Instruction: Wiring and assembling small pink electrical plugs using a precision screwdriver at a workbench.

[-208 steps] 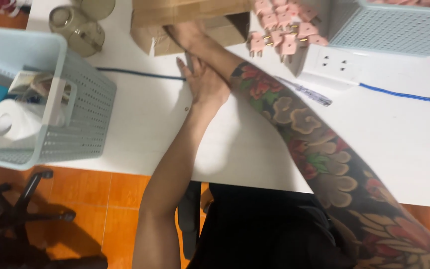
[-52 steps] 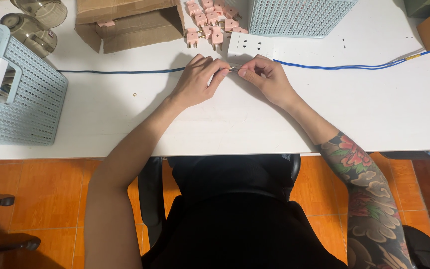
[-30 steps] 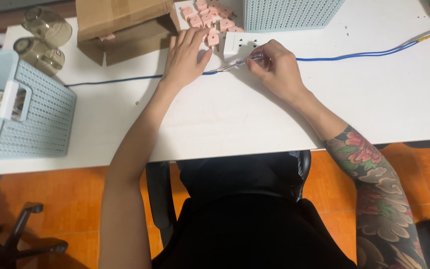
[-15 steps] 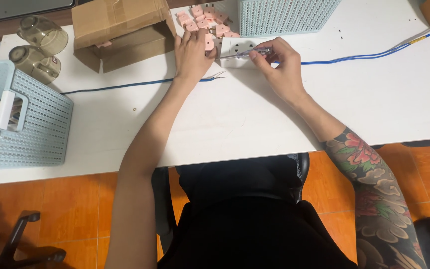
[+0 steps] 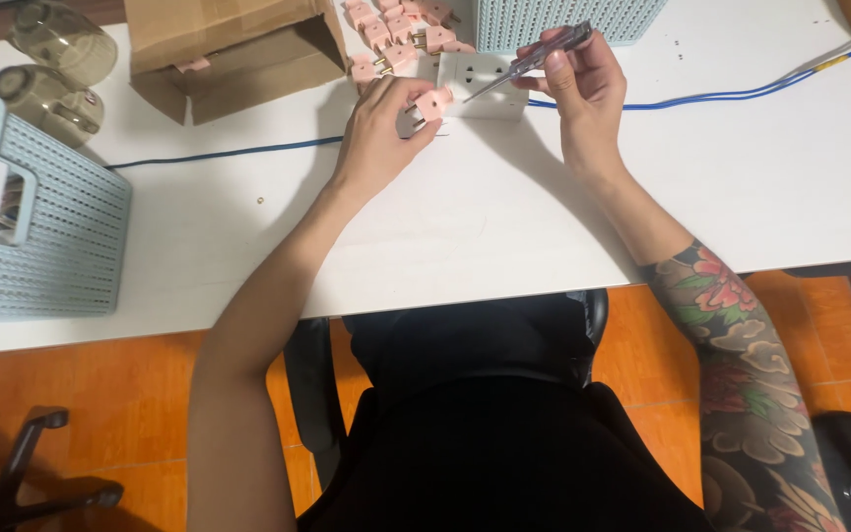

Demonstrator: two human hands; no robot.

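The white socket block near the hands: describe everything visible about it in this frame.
The white socket block is a flat, rectangular piece that looks like plastic, lying face up on the white table near its far edge. Small dark slot openings show on its top. A blue cable runs off to its right. The left hand holds a pink plug at its left end, and the tip of the screwdriver in the right hand hangs above it. Contact is unclear.
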